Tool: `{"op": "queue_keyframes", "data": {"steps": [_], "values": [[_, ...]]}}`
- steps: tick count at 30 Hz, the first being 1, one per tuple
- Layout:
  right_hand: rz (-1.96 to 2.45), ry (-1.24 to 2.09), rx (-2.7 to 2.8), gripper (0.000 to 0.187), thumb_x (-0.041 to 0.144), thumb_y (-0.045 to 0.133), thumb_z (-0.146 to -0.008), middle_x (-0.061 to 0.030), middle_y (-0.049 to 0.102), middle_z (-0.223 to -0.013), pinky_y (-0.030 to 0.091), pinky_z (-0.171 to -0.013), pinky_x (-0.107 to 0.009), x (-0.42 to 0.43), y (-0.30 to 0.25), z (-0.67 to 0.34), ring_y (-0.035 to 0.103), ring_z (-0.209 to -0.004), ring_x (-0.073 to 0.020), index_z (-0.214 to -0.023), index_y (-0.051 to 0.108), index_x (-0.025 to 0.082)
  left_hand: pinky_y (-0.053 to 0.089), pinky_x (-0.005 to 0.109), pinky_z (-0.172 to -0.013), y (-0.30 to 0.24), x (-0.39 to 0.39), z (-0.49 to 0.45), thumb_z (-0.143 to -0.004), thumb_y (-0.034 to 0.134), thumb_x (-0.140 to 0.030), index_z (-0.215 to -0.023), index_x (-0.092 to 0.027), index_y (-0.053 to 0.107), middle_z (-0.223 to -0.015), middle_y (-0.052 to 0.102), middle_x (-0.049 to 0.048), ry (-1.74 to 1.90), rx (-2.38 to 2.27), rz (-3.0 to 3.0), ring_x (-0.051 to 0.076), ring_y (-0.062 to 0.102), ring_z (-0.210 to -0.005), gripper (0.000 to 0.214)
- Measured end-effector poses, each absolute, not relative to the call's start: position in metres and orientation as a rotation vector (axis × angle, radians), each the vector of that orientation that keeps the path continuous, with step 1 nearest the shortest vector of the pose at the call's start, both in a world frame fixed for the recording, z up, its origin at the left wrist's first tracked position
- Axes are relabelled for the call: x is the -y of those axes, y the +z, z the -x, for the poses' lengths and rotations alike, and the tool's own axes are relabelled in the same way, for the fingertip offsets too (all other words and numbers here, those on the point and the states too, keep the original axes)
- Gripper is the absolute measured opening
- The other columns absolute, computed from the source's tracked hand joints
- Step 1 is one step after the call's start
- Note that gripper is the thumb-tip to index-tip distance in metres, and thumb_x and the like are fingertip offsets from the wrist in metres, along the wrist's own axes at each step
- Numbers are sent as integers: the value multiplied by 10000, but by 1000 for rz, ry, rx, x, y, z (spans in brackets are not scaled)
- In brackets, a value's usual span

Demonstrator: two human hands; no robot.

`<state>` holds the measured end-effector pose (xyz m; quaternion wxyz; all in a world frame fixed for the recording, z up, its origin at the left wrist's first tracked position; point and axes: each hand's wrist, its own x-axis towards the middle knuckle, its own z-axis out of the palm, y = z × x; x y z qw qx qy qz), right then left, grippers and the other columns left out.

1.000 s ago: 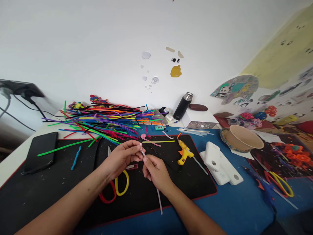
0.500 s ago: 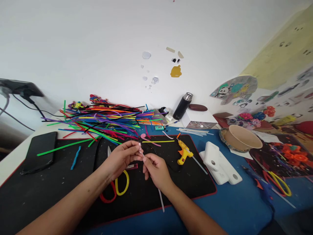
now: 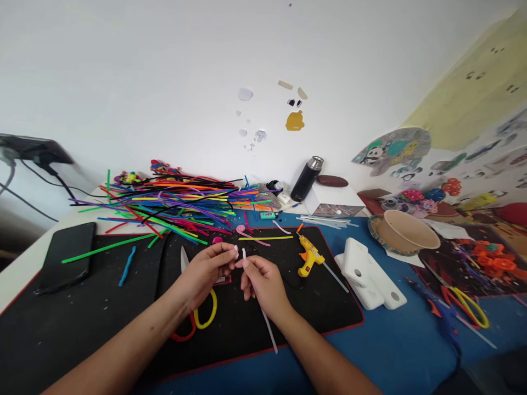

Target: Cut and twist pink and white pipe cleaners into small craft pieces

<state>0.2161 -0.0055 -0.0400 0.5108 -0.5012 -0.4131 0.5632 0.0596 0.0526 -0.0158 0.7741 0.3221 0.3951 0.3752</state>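
Note:
My left hand (image 3: 212, 269) is closed in a pinch, with a small pale bit at its fingertips that is too small to name. Close beside it, my right hand (image 3: 263, 282) pinches a pale pink pipe cleaner (image 3: 244, 253), whose short end points up between thumb and forefinger. Below the right hand a thin whitish strip (image 3: 269, 331) slants toward the mat's front edge; whether it joins the held piece is hidden. Scissors (image 3: 206, 318) with red and yellow handles lie partly under my left hand. Behind the hands rest a pink coiled pipe cleaner (image 3: 241, 230) and a yellow one (image 3: 265, 238).
A yellow glue gun (image 3: 309, 256) lies right of my hands, near white power-bank-like blocks (image 3: 364, 274). Many coloured pipe cleaners (image 3: 181, 200) are heaped at the back left. A black phone (image 3: 69, 255), a black flask (image 3: 307, 178) and a beige bowl (image 3: 411, 230) stand around.
My fingertips have moved slightly apart. The pale pink end now stands upright above my right thumb, where before both hands met on it. The scissors' blade shows more.

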Motion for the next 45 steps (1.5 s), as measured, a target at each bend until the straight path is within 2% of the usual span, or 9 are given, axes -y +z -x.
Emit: {"op": "queue_keyframes", "data": {"steps": [6, 19, 28, 34, 40, 43, 45], "values": [[1190, 1355, 979, 409, 554, 658, -925, 39, 596, -548, 322, -383, -182, 5, -39, -214, 513, -371, -79, -924, 735, 153, 439, 229, -632, -15, -47, -65, -557, 1008, -445, -822, -162, 756, -790, 715, 27, 840, -921, -660, 137, 609, -721, 462], [1167, 1351, 966, 435, 598, 679, -911, 39, 597, -551, 342, -369, -187, 4, -41, -210, 499, -367, -82, -870, 684, 165, 429, 260, -610, -25, -37, -70, -658, 950, -493, -853, -177, 735, -767, 684, 9, 845, -879, -728, 131, 581, -629, 430], [1161, 1342, 993, 458, 626, 669, -910, 44, 594, -557, 363, -379, -191, 4, -40, -208, 499, -374, -82, -875, 673, 170, 426, 264, -554, -22, -35, -73, -650, 954, -480, -829, -176, 712, -692, 637, -16, 883, -875, -703, 124, 554, -553, 428], [1171, 1347, 978, 458, 637, 673, -903, 48, 584, -552, 354, -375, -198, 4, -41, -207, 478, -369, -80, -853, 655, 182, 456, 279, -570, -22, -33, -75, -660, 953, -444, -847, -174, 727, -740, 665, -1, 880, -847, -692, 137, 573, -581, 399], [1200, 1334, 988, 428, 600, 668, -917, 58, 557, -515, 330, -380, -194, 4, -39, -210, 474, -366, -80, -842, 665, 179, 440, 258, -591, -21, -35, -74, -644, 958, -487, -870, -176, 753, -762, 661, 5, 861, -894, -756, 126, 552, -608, 436], [1206, 1336, 1008, 415, 583, 663, -928, 61, 557, -514, 338, -382, -193, 5, -38, -212, 484, -366, -84, -860, 683, 175, 424, 238, -596, -17, -39, -68, -679, 934, -514, -913, -188, 777, -797, 684, 16, 851, -957, -850, 122, 546, -632, 431], [1224, 1330, 1028, 415, 582, 662, -931, 63, 555, -511, 343, -385, -194, 5, -38, -213, 489, -364, -86, -871, 691, 172, 454, 252, -630, -13, -43, -64, -707, 910, -528, -894, -193, 784, -817, 713, 36, 831, -961, -956, 160, 597, -700, 404]]}}
